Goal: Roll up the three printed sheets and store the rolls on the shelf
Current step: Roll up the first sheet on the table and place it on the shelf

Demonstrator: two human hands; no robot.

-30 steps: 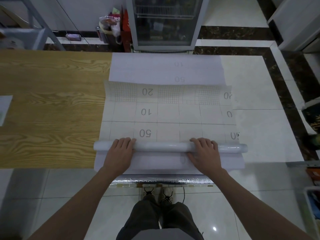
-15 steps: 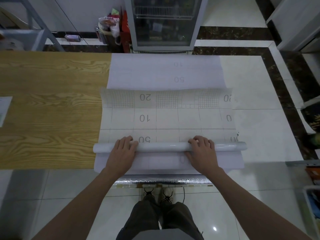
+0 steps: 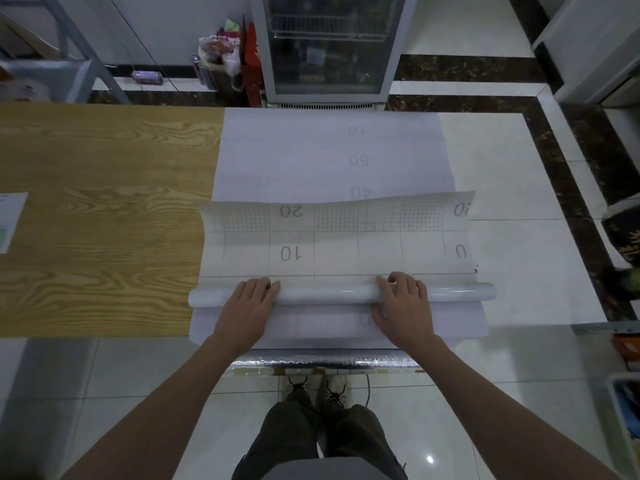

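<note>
Wood-grain surface (image 3: 104, 202) to my left, with a white half to the right. Glass-door cooler (image 3: 329, 46) beyond the far edge.

- Printed sheet (image 3: 346, 244), gridded and marked 20, 10 and 0, lies on the white half over a paler sheet (image 3: 311, 161) that runs to the far edge.
- Its near end is wound into the roll (image 3: 325, 293). Long axis runs left-right, parallel to the near edge, just in front of me.
- Left grip (image 3: 247, 306): palm down near the roll's left end, fingers almost straight across its top.
- Right grip (image 3: 403, 306): right of middle, fingers arched over the roll, tips on its far side.
- Both grips touch the roll, level with each other, neither nearer.
- Unrolled part lies away from me, its far edge lifted and wavy.

Judgement: the next push goes straight forward. The right end projects further past my grip than the left, so it could skew. At least 1 more sheet is not yet rolled.
</note>
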